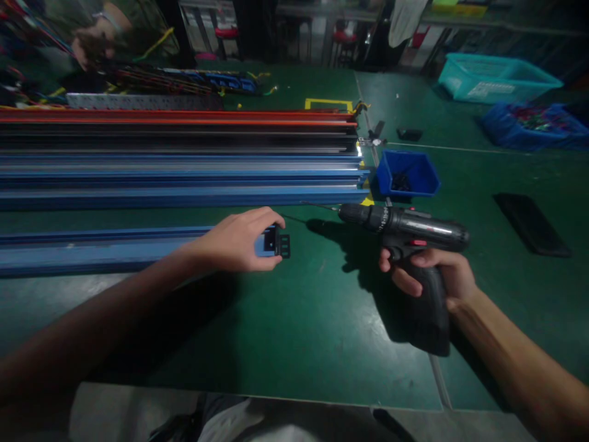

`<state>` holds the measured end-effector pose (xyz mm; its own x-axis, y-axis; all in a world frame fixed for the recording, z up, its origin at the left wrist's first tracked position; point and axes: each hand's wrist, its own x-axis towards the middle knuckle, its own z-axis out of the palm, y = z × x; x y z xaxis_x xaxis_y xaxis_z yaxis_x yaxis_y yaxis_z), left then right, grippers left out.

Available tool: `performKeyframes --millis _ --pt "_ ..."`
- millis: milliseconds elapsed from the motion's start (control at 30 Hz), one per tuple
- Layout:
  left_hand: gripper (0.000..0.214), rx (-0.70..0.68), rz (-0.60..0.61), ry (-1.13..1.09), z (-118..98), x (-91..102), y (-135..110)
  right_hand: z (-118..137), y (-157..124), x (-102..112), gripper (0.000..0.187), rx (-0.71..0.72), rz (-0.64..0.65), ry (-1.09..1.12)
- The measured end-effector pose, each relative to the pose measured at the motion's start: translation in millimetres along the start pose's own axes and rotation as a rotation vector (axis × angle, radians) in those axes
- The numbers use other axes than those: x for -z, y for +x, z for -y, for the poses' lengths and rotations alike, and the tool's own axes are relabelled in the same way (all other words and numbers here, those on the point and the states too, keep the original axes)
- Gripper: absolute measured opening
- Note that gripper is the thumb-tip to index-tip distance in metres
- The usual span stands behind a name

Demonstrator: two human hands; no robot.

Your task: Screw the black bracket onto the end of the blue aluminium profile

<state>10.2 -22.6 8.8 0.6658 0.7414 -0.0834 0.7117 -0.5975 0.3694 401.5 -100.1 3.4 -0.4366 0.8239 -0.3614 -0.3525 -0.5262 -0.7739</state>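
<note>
Our left hand wraps the end of the blue rail, so how the black bracket joins it is hidden. The rail runs off the left edge. Our right hand covers most of the grip of the drill, and we can't make out the tip of its thin bit. Dark parts in the blue bin are too small to tell. The teal crate has an unreadable label. A co-worker's hand is blurred, the body cut off at the top.
</note>
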Motion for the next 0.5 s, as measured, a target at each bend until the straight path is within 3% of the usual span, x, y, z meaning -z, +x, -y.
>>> performKeyframes --millis 167,267,500 --pt "0.075 -0.03 -0.039 0.056 -1.6 5.2 -1.4 3.5 -0.9 6.8 0.032 0.088 -0.061 0.093" --pt "0.06 -0.082 -0.051 0.099 -8.3 14.0 5.9 0.9 1.3 10.4 0.033 0.14 -0.057 0.145" --pt "0.037 -0.237 0.0 0.361 -48.9 23.0 61.7 -5.6 2.2 9.6 0.032 0.118 0.02 0.183"
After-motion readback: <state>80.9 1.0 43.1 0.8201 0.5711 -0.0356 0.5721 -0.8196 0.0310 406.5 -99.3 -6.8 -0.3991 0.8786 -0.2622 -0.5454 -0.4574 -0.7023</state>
